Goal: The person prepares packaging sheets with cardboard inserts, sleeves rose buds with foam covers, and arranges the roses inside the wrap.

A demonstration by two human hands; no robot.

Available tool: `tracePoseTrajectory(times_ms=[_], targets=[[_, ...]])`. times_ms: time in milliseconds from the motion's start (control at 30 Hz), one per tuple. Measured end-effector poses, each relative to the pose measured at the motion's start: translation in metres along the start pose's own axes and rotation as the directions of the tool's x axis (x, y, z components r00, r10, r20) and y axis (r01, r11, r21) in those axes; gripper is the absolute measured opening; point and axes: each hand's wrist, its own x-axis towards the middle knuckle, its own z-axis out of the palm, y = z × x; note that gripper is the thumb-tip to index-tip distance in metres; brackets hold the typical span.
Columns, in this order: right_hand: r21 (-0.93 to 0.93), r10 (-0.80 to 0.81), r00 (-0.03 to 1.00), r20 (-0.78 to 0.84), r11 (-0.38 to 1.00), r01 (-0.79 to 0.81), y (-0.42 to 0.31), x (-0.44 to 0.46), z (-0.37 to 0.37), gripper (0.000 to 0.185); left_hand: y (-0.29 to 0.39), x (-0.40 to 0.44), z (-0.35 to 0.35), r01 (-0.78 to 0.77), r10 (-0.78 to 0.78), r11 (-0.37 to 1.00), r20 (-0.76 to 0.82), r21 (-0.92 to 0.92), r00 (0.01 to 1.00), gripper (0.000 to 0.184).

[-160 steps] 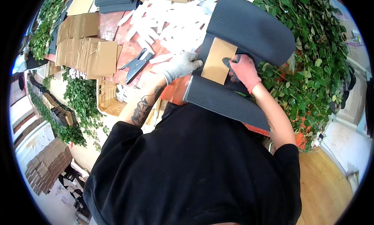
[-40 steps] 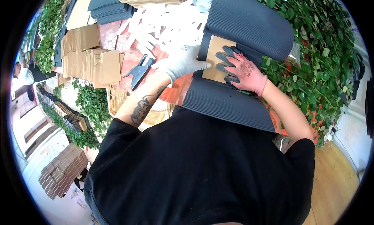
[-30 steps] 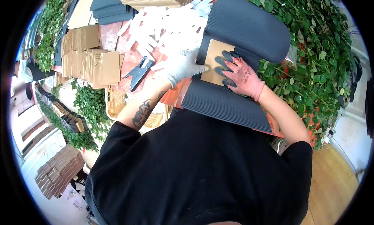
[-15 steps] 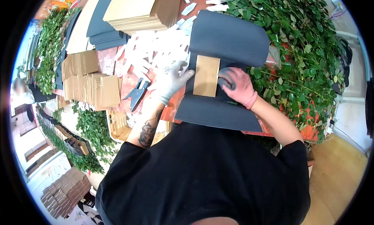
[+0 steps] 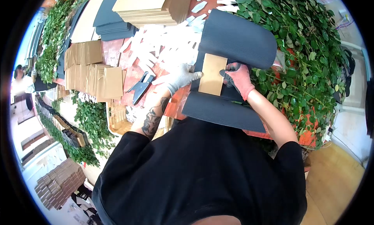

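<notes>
A small tan cardboard rectangle [image 5: 213, 75] lies across the middle of a black corrugated sheet [image 5: 237, 38], whose far and near flaps [image 5: 224, 112] curve up around it. At the rectangle's left edge, my left hand [image 5: 181, 77], in a pale grey glove, presses its thumb while the fingers bend closed beside it. My right hand [image 5: 238, 79], in a pink glove with dark fingertips, pinches the right edge. Part of the sheet under the cardboard is hidden.
Black-handled scissors [image 5: 142, 88] lie left of my left hand, near scattered white paper strips [image 5: 165, 42]. Small cardboard pieces [image 5: 91, 81] stand in stacks further left. A tall cardboard stack [image 5: 152, 8] is at the back. Leafy stems [image 5: 300, 69] cover the right side.
My right hand has shifted from curled fingers over the cardboard's right side to a pinch at its edge. My left thumb has come onto the left edge. The view has shifted slightly.
</notes>
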Motion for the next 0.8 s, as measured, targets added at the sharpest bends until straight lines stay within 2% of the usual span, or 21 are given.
tracePoseTrajectory(times_ms=[100,167,267,400,500,567,600,633,667,700,733,767,800], targets=[[-0.020,0.009,1.000,0.001,1.000,-0.009,0.002,0.000,0.001,0.012,-0.002,0.001,-0.001,-0.003,0.000,0.999,0.049,0.050,0.999,0.046],[0.001,-0.003,1.000,0.008,1.000,0.003,0.007,0.002,-0.001,0.013,-0.003,0.001,0.000,0.081,-0.077,0.995,0.075,-0.051,0.994,0.045],[0.041,-0.024,1.000,0.015,0.999,0.023,0.006,0.000,-0.002,0.015,-0.001,0.001,-0.002,0.126,-0.119,0.990,0.101,-0.059,0.988,0.044],[0.055,-0.015,1.000,0.019,0.998,0.014,0.004,0.000,-0.002,0.014,-0.002,0.001,-0.001,0.125,-0.114,0.987,0.107,-0.099,0.988,0.043],[0.004,-0.023,1.000,0.015,1.000,0.023,0.000,-0.001,-0.003,0.011,0.000,0.000,0.000,0.051,-0.049,0.998,0.068,-0.034,0.996,0.042],[-0.057,-0.057,0.998,0.002,0.997,0.057,0.010,0.002,-0.003,0.012,0.006,-0.006,-0.009,-0.046,0.038,0.977,0.045,0.210,0.998,0.038],[-0.117,-0.097,0.995,-0.009,0.989,0.095,0.008,0.004,-0.002,0.013,0.017,-0.012,-0.015,-0.059,0.051,0.975,0.045,0.215,0.998,0.038],[-0.142,-0.084,0.996,-0.009,0.987,0.082,0.005,-0.001,-0.002,0.016,0.029,-0.021,-0.020,-0.143,0.166,0.931,-0.041,0.337,0.985,0.035],[-0.326,-0.174,0.985,-0.005,0.931,0.163,0.005,-0.001,-0.003,0.019,0.043,-0.029,-0.022,-0.221,0.300,0.864,-0.112,0.452,0.947,0.033],[-0.500,-0.306,0.952,0.025,0.820,0.277,0.013,0.004,-0.007,0.020,0.055,-0.031,-0.022,-0.320,0.389,0.798,-0.030,0.510,0.921,0.034],[-0.493,-0.276,0.961,0.026,0.833,0.253,-0.006,-0.010,-0.007,0.022,0.066,-0.028,-0.025,-0.422,0.480,0.710,0.051,0.564,0.876,0.039],[-0.494,-0.311,0.950,0.035,0.821,0.287,0.019,0.006,-0.014,0.023,0.073,-0.018,-0.027,-0.601,0.645,0.549,0.164,0.581,0.747,0.041],[-0.361,-0.109,0.993,0.035,0.925,0.114,0.004,-0.006,-0.015,0.024,0.077,-0.014,-0.025,-0.736,0.755,0.366,0.281,0.570,0.593,0.043]])
